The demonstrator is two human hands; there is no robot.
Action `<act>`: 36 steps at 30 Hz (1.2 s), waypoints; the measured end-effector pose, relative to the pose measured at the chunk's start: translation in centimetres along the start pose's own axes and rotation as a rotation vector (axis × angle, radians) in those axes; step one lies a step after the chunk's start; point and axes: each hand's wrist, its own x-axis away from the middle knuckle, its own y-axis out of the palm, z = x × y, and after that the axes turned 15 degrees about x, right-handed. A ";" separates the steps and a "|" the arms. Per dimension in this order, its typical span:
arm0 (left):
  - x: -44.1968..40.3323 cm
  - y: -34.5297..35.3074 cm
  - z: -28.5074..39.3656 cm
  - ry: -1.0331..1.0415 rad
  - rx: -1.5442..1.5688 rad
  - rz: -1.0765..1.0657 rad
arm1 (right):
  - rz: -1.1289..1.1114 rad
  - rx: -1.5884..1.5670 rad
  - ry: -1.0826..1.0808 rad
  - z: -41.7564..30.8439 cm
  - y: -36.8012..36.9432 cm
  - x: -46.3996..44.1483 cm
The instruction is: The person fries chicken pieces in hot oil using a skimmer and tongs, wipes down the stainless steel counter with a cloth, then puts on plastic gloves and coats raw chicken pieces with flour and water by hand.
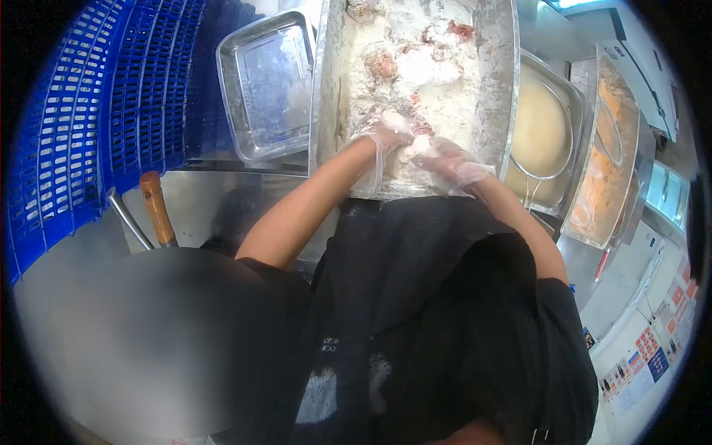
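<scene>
My left hand [389, 133] and my right hand [447, 158], both in clear plastic gloves dusted with flour, are close together low in a deep metal tray [317, 111] of flour. Between them is a flour-coated piece of raw meat [421, 129], its pinkish surface partly showing. The fingers of both hands curl in around it; flour and the gloves hide much of the grip. Farther up in the flour lie more pieces, among them a reddish piece of meat [381, 67] and another piece of meat [460, 30].
A shallow metal pan [271, 89] stands left of the tray, beside blue plastic baskets [144, 89]. To the right are a container of pale liquid [538, 119] with a wire strainer and a tray of orange crumbs [604, 159]. A wooden handle [155, 204] stands at lower left.
</scene>
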 end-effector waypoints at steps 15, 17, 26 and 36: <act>2.8 3.8 -0.5 0.299 -1.208 0.425 | 0.061 0.298 0.151 -7.8 -3.7 0.7; 1.1 3.6 -1.9 0.329 -0.960 0.427 | 0.338 0.463 -0.010 -5.1 0.4 -1.1; 3.0 1.5 2.3 0.274 -0.977 0.284 | 0.217 0.278 0.003 -3.5 -6.1 -0.3; 4.5 1.3 2.1 0.077 -0.759 0.616 | 0.186 0.674 -0.097 -2.2 -5.5 -1.6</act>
